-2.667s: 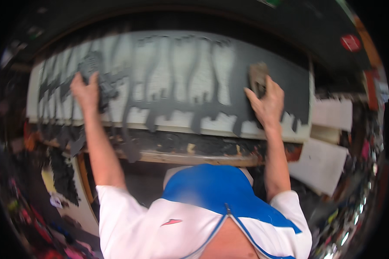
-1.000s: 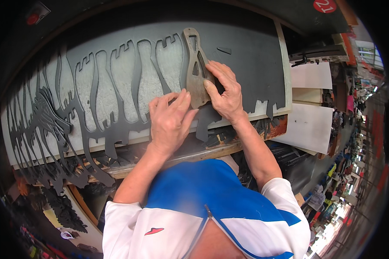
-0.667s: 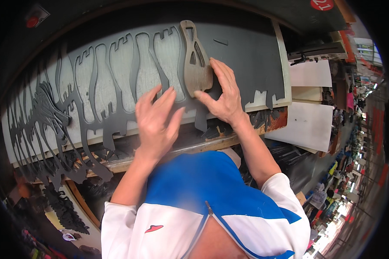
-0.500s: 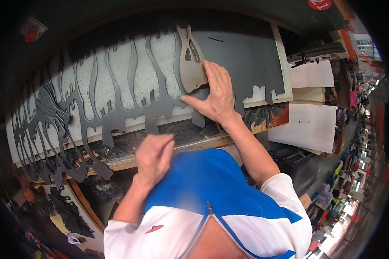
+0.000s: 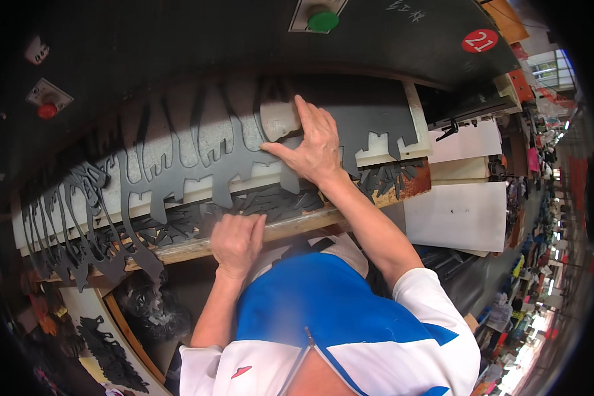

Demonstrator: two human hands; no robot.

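Left hand point(image 5: 237, 241) has dropped from the die point(image 5: 279, 119), curled, seemingly empty; right hand point(image 5: 317, 146) spreads against it

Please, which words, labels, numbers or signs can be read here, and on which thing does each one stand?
Red round sticker on the dark panel: a white number, clear, but I do not copy it out.
Pale handwriting left of the sticker: a few characters, likewise not copied.
White plate behind the red button: marks too small to read.
Shirt: red shape, no readable words.
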